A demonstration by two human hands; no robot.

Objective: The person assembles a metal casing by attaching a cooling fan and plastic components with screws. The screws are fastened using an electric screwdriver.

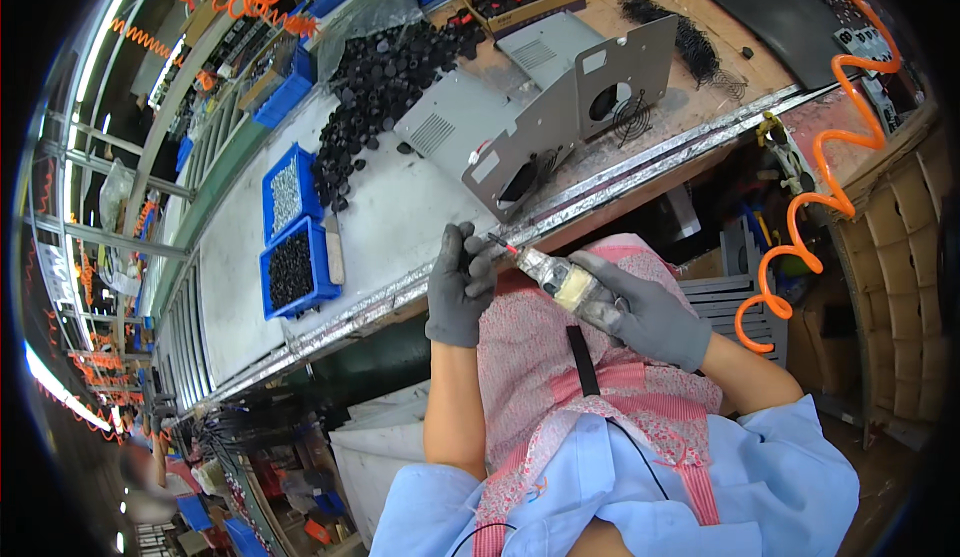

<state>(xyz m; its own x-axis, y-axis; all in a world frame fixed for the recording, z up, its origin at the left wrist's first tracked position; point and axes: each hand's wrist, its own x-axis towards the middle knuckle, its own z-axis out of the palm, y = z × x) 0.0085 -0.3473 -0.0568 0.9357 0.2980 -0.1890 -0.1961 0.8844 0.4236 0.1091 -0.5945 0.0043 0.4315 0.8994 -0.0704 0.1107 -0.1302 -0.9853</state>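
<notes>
My right hand [655, 319], in a grey glove, is wrapped round a power screwdriver [574, 285] with a worn, taped body. Its thin bit points left toward my other hand. My left hand [460, 295], also gloved in grey, is held up by the table edge with its fingers curled in. What lies between those fingers, if anything, is too small to tell. Just beyond stands a bent grey metal housing [455, 122] with vent slots and cut-outs. A second grey metal housing [630, 67] is to its right, with a black wire fan guard [631, 120] against its front.
Two blue bins hold small parts: silvery ones [286, 197] and black screws [291, 269]. Black plastic caps [375, 82] lie heaped behind them. A cardboard box [535, 9] stands at the back. At right hangs an orange coiled hose [835, 137]; the metal-trimmed table edge [390, 292] runs before me.
</notes>
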